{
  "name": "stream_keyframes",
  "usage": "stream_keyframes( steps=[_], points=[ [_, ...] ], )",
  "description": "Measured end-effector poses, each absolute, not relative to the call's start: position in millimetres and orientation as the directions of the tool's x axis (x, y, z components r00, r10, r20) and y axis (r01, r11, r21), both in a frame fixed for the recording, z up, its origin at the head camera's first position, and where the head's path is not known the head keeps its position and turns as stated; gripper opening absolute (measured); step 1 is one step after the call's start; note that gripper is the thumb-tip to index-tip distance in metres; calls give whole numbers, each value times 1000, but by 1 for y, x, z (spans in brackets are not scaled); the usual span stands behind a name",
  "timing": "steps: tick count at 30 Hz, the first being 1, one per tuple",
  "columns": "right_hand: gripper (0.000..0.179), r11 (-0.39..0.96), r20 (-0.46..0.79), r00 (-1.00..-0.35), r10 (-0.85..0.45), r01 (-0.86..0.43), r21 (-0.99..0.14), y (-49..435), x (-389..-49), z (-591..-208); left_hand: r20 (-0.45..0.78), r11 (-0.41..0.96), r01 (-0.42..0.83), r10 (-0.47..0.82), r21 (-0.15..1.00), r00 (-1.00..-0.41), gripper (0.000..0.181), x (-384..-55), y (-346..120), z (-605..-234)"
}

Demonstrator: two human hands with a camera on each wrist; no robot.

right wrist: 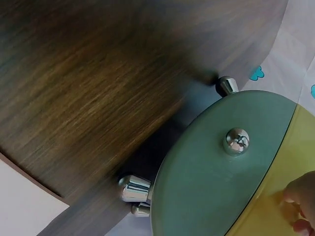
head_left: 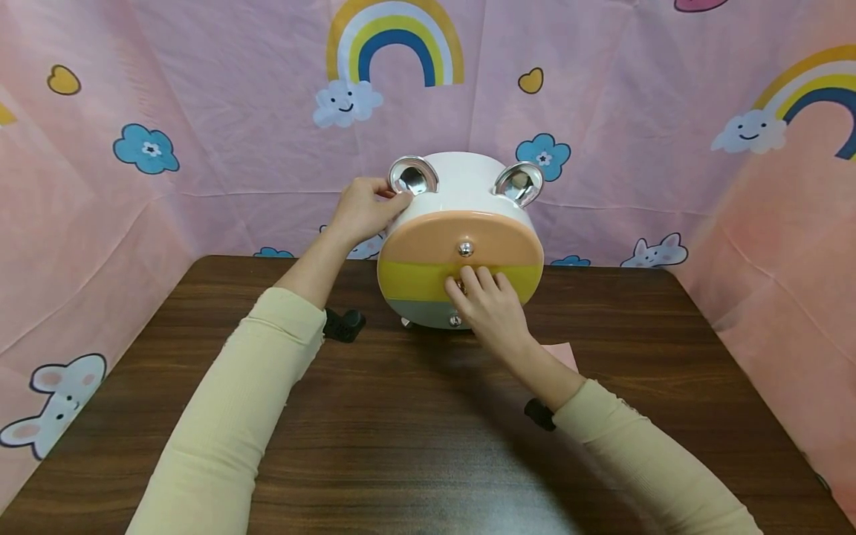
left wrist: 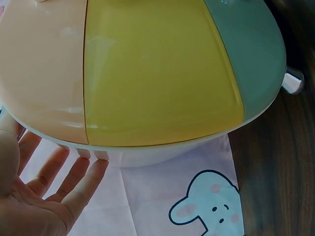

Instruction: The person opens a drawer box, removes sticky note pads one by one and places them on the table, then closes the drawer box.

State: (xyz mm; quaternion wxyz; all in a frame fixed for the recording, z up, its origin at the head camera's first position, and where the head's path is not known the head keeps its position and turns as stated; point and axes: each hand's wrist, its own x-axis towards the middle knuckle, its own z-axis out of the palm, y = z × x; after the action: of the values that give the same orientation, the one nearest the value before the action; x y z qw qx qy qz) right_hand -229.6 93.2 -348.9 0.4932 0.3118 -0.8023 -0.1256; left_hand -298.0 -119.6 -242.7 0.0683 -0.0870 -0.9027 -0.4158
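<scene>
"Three glossy drawer fronts [head_left: 428,236] on that cabinet [head_left: 464,178]. Where does it stand?"

"On the tabletop [head_left: 374,446], on small silver feet [right wrist: 135,189] under the cabinet. Its shell looks hard and smooth, so probably slippery; fairly light for its bulk, I'd guess, and liable to slide when pulled."

"How are the hands set?"

"The left hand [head_left: 364,212] has its fingers spread, tips against the cabinet's left side. The right hand [head_left: 491,308] pinches the middle knob [head_left: 461,285] at the cabinet's front."

"Good places to hold?"

"I'd say so. That knob is small and round, so it wants a firm fingertip grip and a straight pull, while the cabinet's side suits bracing. Avoid the silver ears [head_left: 518,183] on the cabinet's top; they may be fragile."
</scene>
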Motion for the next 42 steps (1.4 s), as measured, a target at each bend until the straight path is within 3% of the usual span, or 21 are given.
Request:
stream_keyframes(
  steps=[5, 11, 25, 42],
  points=[
    [9, 760, 723, -265, -637, -373, 533, 94, -234, -349, 190, 638, 209, 100, 741, -977, 34, -297, -119, -242],
    [13, 737, 714, -231, -661, -381, 559, 95, -236, -347, 186, 636, 208, 102, 743, -977, 34, -297, -119, -242],
    [10, 708, 656, -284, -699, -401, 581, 99, -233, -345, 166, 630, 190, 97, 753, -981, 34, -297, -119, -241],
    [13, 696, 656, -261, -708, -410, 589, 100, -230, -343, 171, 626, 193, 95, 755, -981, 32, -296, -119, -241]
  ],
)
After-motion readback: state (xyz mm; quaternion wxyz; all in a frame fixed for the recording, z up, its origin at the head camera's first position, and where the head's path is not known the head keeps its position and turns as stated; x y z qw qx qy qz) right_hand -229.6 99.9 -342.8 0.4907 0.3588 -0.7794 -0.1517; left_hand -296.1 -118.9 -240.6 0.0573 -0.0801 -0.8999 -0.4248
